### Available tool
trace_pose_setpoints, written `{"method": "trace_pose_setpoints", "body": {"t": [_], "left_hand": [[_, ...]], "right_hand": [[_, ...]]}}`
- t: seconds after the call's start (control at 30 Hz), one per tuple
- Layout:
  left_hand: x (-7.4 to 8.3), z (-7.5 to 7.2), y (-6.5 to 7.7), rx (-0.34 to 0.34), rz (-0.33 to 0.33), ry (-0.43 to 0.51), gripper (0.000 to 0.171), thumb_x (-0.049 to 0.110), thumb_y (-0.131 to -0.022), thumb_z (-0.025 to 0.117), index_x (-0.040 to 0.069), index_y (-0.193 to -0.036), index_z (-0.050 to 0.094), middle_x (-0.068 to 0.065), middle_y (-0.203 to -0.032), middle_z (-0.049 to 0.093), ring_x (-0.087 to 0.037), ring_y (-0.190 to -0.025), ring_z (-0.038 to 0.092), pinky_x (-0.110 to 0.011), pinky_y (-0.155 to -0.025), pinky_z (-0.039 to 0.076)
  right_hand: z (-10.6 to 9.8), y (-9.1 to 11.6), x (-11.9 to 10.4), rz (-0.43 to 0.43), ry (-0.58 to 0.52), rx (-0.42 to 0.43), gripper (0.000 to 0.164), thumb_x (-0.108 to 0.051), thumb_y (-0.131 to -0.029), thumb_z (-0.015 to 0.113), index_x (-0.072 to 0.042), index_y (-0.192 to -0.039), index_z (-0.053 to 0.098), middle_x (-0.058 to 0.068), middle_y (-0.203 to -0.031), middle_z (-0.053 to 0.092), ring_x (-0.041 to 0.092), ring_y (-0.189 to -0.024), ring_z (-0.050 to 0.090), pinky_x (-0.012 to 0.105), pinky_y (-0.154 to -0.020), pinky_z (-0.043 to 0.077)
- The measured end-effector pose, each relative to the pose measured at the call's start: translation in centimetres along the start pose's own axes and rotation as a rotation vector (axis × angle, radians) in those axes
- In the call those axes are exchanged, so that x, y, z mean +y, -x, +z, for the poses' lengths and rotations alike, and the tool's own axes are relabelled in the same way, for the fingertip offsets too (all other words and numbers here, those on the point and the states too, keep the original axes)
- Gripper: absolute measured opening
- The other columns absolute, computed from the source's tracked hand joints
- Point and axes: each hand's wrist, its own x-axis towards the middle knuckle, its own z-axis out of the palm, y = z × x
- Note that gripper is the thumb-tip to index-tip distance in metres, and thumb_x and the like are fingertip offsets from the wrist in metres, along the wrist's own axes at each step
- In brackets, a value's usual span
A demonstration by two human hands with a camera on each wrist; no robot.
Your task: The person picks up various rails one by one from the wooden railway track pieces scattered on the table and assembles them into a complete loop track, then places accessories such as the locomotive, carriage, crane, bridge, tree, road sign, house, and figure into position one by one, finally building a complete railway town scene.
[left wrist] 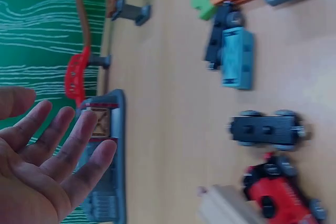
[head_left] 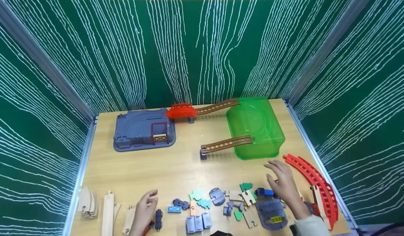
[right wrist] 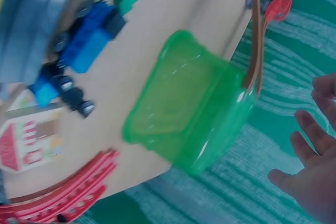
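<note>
My left hand (head_left: 146, 209) hovers at the front left, fingers loosely spread and holding nothing. Close beside it lie a dark train car (left wrist: 266, 130) and a red engine (left wrist: 278, 198). Over the front right floats my right hand (head_left: 282, 180), its fingers apart with nothing in them. Under and around it are a blue train (head_left: 265, 192), a grey arched piece (head_left: 271, 211) and a curved red track (head_left: 315, 180). Beyond it stands a green translucent tub (head_left: 257, 127), upside down, with two brown tracks leading off it; the front one (head_left: 226, 144) ends on a grey support (head_left: 203, 154).
A grey base (head_left: 143, 129) stands at the back left, joined by a red bridge (head_left: 181, 111) to the rear brown track (head_left: 218, 106). Wooden tracks (head_left: 108, 213) lie front left. Small grey blocks (head_left: 198, 223) and green tree pieces (head_left: 196, 195) are scattered front centre. Patterned green walls surround the table.
</note>
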Motion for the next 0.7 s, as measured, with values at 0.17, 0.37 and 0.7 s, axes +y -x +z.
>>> {"method": "trace_pose_setpoints", "body": {"t": [0.17,0.37,0.7], "left_hand": [[-1.2,1.7,0.6,-0.029,-0.071,-0.021,0.033,0.008,-0.087,0.047,-0.001,-0.119,0.048,-0.017,-0.114,0.052,-0.025,-0.095,0.054,-0.034,-0.077,0.048],[-2.2,3.4,1.2,-0.087,-0.065,-0.015,0.034,0.007,-0.086,0.048,-0.003,-0.118,0.048,-0.018,-0.11,0.054,-0.024,-0.093,0.056,-0.033,-0.077,0.047],[-4.4,3.4,1.7,-0.064,-0.029,-0.055,0.031,0.004,-0.086,0.048,-0.005,-0.115,0.05,-0.019,-0.107,0.056,-0.027,-0.096,0.054,-0.038,-0.082,0.045]], "right_hand": [[-1.1,2.2,0.5,0.069,0.007,-0.015,0.034,0.006,-0.066,0.067,0.002,-0.099,0.063,0.021,-0.107,0.056,0.04,-0.106,0.044,0.054,-0.087,0.031],[-1.2,4.7,1.0,0.107,-0.001,-0.029,0.03,0.007,-0.068,0.065,0.002,-0.098,0.063,0.022,-0.105,0.056,0.039,-0.104,0.045,0.052,-0.083,0.036],[-0.6,6.1,0.8,0.256,0.0,-0.125,0.031,0.005,-0.07,0.065,0.0,-0.1,0.062,0.021,-0.109,0.054,0.034,-0.102,0.045,0.05,-0.083,0.036]]}}
